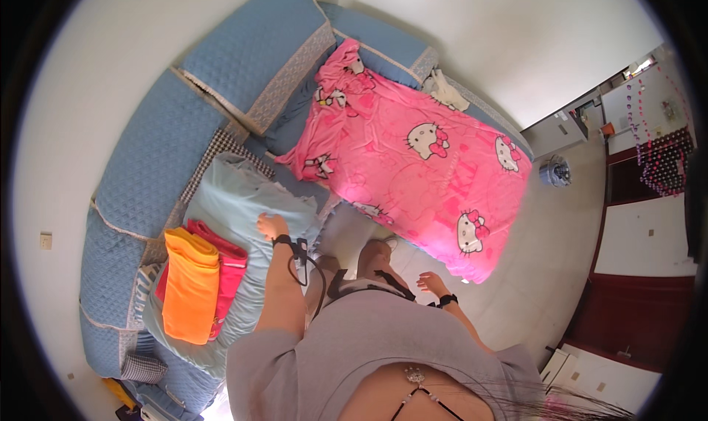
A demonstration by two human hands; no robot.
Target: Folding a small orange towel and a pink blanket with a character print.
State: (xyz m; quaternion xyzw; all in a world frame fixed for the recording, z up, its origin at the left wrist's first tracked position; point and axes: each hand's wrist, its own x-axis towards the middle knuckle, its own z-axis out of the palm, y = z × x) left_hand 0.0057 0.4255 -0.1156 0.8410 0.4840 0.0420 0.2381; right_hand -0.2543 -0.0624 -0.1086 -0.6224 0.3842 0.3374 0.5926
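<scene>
My left hand is over the pale blue cloth on the sofa, fingers loosely bent, with nothing visible in them. Whether it touches the cloth I cannot tell. A folded orange cloth lies on a folded red one, both on the pale blue cloth, to the left of that hand. My right hand hangs in the air by my side, fingers apart, holding nothing. In front of it a pink blanket with white cat faces is spread over the sofa's long seat, its left end rumpled.
The blue quilted sofa bends round from left to back. A checked cushion and a white plush thing rest on it. Pale floor tiles run right of the blanket. A grey bin and dark red doors are farther right.
</scene>
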